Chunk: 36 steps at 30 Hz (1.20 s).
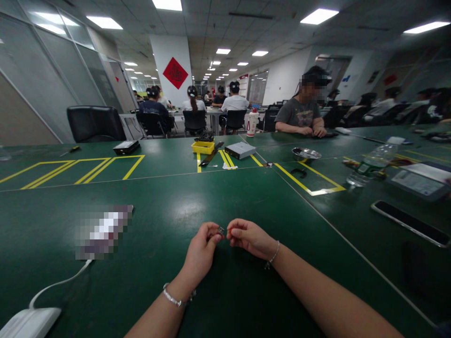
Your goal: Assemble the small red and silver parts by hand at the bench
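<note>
Just above the green table, my left hand (205,245) pinches a small metal-and-red piece (221,231) between thumb and fingers. It looks like a small connector, but its exact kind is too small to make out. Facing it, my right hand (249,237) is closed on a small orange-red piece (230,231), mostly covered by the fingertips. A narrow gap separates the two hands, and the pieces appear apart.
On the green table (158,197) lie a charging phone (107,230) at left and another phone (410,223) at right. Farther off are a yellow tray (203,148), a grey drive box (240,150), a metal bowl (306,154) and a water bottle (373,162). A person sits opposite.
</note>
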Tool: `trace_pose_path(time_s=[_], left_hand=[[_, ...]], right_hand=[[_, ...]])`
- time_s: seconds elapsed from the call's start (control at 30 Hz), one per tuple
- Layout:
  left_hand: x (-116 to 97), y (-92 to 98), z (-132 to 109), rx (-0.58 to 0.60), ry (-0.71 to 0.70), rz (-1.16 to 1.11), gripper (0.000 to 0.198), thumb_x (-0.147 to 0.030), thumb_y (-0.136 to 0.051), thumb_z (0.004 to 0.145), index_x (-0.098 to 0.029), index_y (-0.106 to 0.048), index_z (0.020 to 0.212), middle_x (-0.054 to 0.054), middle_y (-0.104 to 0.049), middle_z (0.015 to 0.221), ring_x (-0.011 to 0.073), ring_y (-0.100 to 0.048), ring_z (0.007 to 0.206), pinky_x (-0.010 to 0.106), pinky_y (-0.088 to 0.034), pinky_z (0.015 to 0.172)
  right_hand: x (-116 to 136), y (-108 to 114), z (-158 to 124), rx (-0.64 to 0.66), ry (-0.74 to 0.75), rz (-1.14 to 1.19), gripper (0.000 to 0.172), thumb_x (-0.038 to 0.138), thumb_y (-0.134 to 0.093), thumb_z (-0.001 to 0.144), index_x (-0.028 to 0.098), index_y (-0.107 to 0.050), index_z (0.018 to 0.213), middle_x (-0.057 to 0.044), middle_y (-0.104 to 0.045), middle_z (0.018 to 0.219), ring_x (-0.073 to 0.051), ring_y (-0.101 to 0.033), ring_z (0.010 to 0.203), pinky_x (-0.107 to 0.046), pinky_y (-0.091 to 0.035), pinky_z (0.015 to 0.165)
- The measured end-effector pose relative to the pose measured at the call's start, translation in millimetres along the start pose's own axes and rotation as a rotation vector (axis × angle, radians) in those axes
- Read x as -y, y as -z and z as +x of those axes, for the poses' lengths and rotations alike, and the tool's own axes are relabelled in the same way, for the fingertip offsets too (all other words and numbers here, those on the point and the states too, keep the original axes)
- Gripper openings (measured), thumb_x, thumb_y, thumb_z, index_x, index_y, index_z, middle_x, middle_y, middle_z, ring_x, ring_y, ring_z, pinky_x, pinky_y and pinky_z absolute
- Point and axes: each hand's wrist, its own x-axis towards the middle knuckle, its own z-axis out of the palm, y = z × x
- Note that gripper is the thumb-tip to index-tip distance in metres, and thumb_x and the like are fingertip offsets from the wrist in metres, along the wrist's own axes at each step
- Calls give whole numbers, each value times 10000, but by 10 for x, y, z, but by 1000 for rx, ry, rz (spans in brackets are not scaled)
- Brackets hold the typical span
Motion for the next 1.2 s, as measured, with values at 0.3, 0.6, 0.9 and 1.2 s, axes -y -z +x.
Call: trace_pose_path(time_s=[0.3, 0.6, 0.9, 1.2], left_hand=[[-67, 0, 3, -35, 38, 148, 169, -165, -577, 616, -197, -495, 760, -51, -542, 669, 105, -504, 623, 232, -391, 609], [-55, 8, -5, 23, 23, 83, 129, -245, -467, 736, -196, -538, 832, 2, -610, 791, 142, -556, 737, 272, -415, 687], [-78, 20, 0, -22, -16, 128, 127, -234, -480, 732, -199, -552, 831, -10, -605, 769, 131, -551, 702, 260, -415, 664], [-78, 13, -26, -22, -127, 398, 132, -258, -488, 735, -215, -563, 835, 4, -591, 798, 148, -527, 743, 275, -401, 667]], right_hand=[[-28, 6, -4, -34, 62, -8, 192, 111, -663, 582, 152, -539, 723, -3, -606, 755, -78, -556, 630, -243, -416, 643], [-4, -13, 8, -75, 43, 20, 193, 225, -653, 625, 132, -593, 783, -15, -597, 697, -82, -538, 614, -260, -405, 651], [7, -76, -14, -116, 54, -19, 215, 284, -653, 616, 136, -599, 762, -11, -576, 708, -84, -512, 614, -258, -398, 639], [-41, -212, -3, -306, 200, -280, 174, 315, -629, 626, 154, -574, 663, 10, -563, 621, -86, -461, 563, -246, -361, 579]])
